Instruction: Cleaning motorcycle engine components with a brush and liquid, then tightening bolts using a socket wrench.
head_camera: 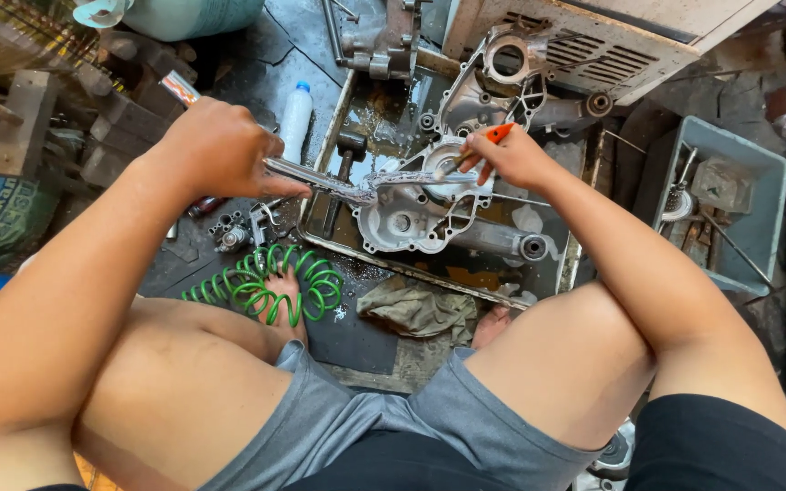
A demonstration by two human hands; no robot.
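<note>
My left hand (220,150) grips a metal spray nozzle (311,179) whose tip points right, with a thin stream of liquid running onto a grey aluminium engine case (411,218). My right hand (513,159) pinches a small orange-handled tool (493,136), its tip down on the top of the same case. The case lies in a shallow, wet metal tray (393,266). A second engine case (493,82) leans at the back of the tray.
A green coiled hose (266,282) lies by my left foot, with a dirty rag (416,309) in front of the tray. A white bottle (296,118) stands left of the tray, and a hammer (347,155) lies in it. A grey bin (739,150) of parts sits at the right.
</note>
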